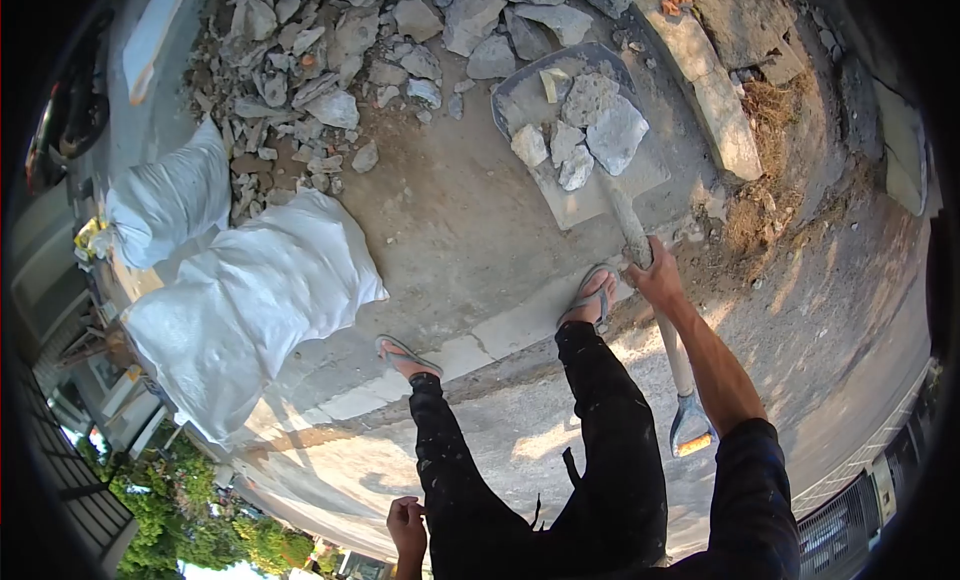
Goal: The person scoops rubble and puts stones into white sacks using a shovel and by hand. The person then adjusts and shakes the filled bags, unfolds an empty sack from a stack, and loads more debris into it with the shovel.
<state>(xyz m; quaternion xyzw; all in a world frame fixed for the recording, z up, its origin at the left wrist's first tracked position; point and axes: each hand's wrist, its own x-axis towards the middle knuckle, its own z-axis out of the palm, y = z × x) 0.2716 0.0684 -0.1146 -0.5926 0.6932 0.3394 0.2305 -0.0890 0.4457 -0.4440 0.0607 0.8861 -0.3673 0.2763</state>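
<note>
My right hand (655, 277) is wrapped round the shaft of a shovel (676, 358), partway along it. The shovel's D-shaped grip (692, 429), blue with an orange crossbar, hangs free beside my right forearm. On the dark-rimmed blade (515, 98) lie several broken pieces of concrete (616, 138), the largest pale and flat-faced. My left hand (407, 527) is beside my left thigh, its fingers curled in, with nothing visible in them. My feet in flip-flops (590, 295) stand apart behind the blade.
A heap of rubble (340, 70) spreads beyond the blade and to the left. Two full white sacks (255, 300) lie at the left. A long concrete kerb (700, 90) and dry grass (765, 220) run along the right. A strip of pavement (470, 345) passes under my feet.
</note>
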